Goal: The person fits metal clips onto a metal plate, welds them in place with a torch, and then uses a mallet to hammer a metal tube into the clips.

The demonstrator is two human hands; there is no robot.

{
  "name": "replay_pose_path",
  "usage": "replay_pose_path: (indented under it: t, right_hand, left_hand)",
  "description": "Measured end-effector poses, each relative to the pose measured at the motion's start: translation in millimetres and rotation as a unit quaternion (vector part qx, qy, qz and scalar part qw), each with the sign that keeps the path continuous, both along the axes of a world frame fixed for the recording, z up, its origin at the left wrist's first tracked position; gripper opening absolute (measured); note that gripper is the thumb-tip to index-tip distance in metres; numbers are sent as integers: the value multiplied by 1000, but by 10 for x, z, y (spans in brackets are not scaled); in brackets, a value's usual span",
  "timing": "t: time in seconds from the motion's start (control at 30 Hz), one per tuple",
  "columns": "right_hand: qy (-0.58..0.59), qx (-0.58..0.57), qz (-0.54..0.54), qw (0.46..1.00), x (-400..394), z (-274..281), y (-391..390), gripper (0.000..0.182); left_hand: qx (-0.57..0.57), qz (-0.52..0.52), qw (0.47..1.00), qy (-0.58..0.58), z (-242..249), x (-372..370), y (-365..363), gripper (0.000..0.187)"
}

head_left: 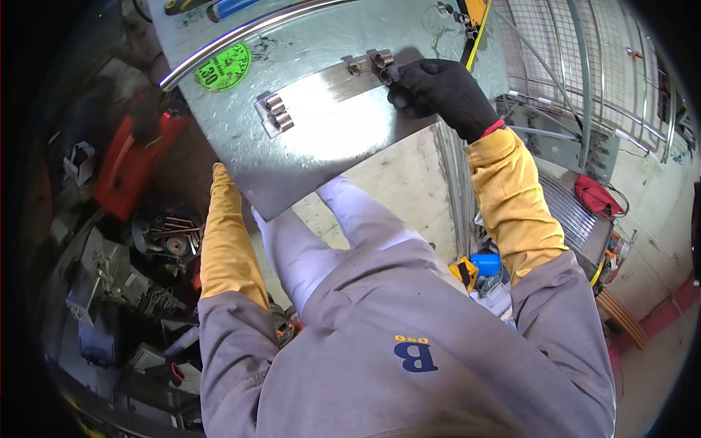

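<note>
My right hand [442, 91], in a black glove, reaches over the metal worktable [292, 182]. Its fingers are pinched at a small metal bracket with short tube pieces [384, 67], at the right end of a flat shiny metal strip [336, 86]. The fingers partly cover what they grip. At the strip's left end lies a similar bracket with short tubes [277, 113]. The left yellow sleeve [230, 233] ends beside the table's left edge, and my left hand itself cannot be made out there.
A long curved metal tube [270, 33] crosses the table behind the strip, near a green round sticker [223, 67]. A yellow-edged tool [478, 33] is at the top right. Dark clutter and a red object [128, 171] lie left; wire mesh frames [562, 44] stand right.
</note>
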State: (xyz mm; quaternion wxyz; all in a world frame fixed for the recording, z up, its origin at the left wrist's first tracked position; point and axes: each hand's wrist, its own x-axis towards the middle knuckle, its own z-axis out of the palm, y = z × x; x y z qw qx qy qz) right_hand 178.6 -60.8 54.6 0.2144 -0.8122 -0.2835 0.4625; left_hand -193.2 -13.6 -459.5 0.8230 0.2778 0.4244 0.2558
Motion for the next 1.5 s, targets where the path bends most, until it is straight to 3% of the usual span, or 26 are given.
replay_pose_path:
  t: [0.1,0.13,0.2,0.23,0.27,0.33,0.37,0.47,0.57,0.6,0.67,0.7,0.77,0.8,0.87,0.93,1.0,1.07,1.13,1.17,1.23,1.27,1.33,1.4,1.5]
  right_hand:
    - [6,-8,5,1000,9,12,1,33]
    - [12,-4,5,1000,18,-8,-10,33]
    - [20,7,1,1000,47,-54,-12,32]
    - [24,11,4,1000,45,-47,-4,32]
    - [32,8,-5,999,31,-38,4,32]
    - [44,11,-9,999,12,-7,0,32]
    - [50,11,-7,999,16,-3,-1,33]
    - [65,17,-6,998,35,-68,-6,35]
    - [68,26,-4,997,60,-97,-12,34]
    - [64,29,-2,997,71,-101,-14,34]
    - [59,24,8,998,100,-139,2,34]
    - [52,13,15,998,103,-148,5,34]
    - [53,24,37,998,107,-125,5,34]
    - [50,33,55,997,103,-118,18,33]
    - [66,27,28,997,87,-114,35,33]
    - [64,28,27,997,97,-119,23,33]
    - [59,34,28,997,94,-115,30,32]
    - [59,38,29,997,84,-157,17,32]
    - [37,51,78,995,147,-237,10,35]
    - [40,53,77,995,203,-331,10,35]
    - [-19,115,200,973,324,-509,16,38]
    - [-18,118,197,973,300,-440,4,38]
    - [39,71,90,993,146,-211,9,38]
    - [42,74,96,992,144,-201,14,38]
    - [52,82,103,990,185,-262,63,33]
  left_hand:
    - [25,-5,999,25,284,-257,-12,34]
    - [29,-5,999,31,609,-363,-4,34]
    - [183,-149,963,133,1614,-487,-45,36]
    - [-6,-33,997,64,1843,-441,-126,40]
    - [-2,-29,997,68,2145,-461,-183,40]
    - [-24,-127,986,105,2729,-577,-259,46]
    - [-20,-70,996,55,2554,-713,-414,50]
    - [-29,-9,993,110,2441,-1111,-794,47]
    - [-44,95,992,71,2769,-1245,-1212,43]
    - [1,115,984,137,3037,-1185,-1338,43]
    - [16,217,972,83,3332,-1145,-1599,41]
    - [19,220,971,86,3533,-1100,-1641,41]
    - [-33,240,968,-72,3930,-1073,-1658,41]
    - [-28,244,967,-68,3943,-1123,-1635,41]
    - [15,219,966,138,3982,-1168,-1481,44]
    - [11,260,962,87,4087,-1091,-1411,46]
    - [163,331,919,140,4573,-611,-1285,45]
    - [210,331,903,176,4741,-560,-1220,43]
    - [264,142,913,277,4609,-807,-1206,43]
    - [243,183,923,235,4546,-778,-1239,40]
    - [259,192,912,253,4629,-581,-1264,40]
    - [270,204,901,270,4708,-431,-1294,40]
    - [264,205,912,239,5050,-57,-1278,39]
    - [297,156,913,232,5278,182,-1226,38]
    - [328,80,920,200,5215,244,-1144,39]
